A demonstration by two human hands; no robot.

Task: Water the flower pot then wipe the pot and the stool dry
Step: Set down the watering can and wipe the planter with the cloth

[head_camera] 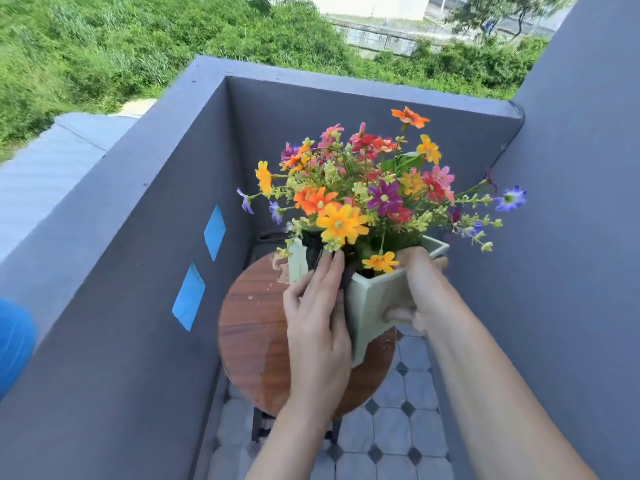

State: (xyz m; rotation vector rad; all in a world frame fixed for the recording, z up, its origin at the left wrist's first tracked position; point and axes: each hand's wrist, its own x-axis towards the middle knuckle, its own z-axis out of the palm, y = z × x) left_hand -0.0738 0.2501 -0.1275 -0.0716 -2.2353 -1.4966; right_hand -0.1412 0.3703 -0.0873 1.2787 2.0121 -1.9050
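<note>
while the pale green flower pot [367, 303] is seen from above in the head view, it is held tilted over a round wooden stool [256, 337], with its lower corner near or on the seat; contact cannot be told for sure. the pot is square with ribbed corners, and it is filled with a bunch of flowers [374, 192] in orange, yellow, pink, red and purple. the left hand [315, 323] is laid flat against the pot's left face, fingers stretched up to the rim and the thumb spread out to the side, so the hand is pressed on the pot rather than wrapped around it. something dark is seen between this hand and the pot, too hidden to be named. the right hand [412, 289] is closed around the pot's right side, the thumb curled on the near face and the fingers hidden behind the far wall. the stool's seat is marked with shiny wet patches and a few drops near its left edge. the stool is set in a corner of a balcony, enclosed by a grey wall [145, 258] on the left and at the back. two blue pieces of tape [189, 296] are stuck on the left wall. a tiled floor [398, 438] of grey octagons and small dark squares is seen below the stool. beyond the wall, green bushes [138, 46] are seen.
</note>
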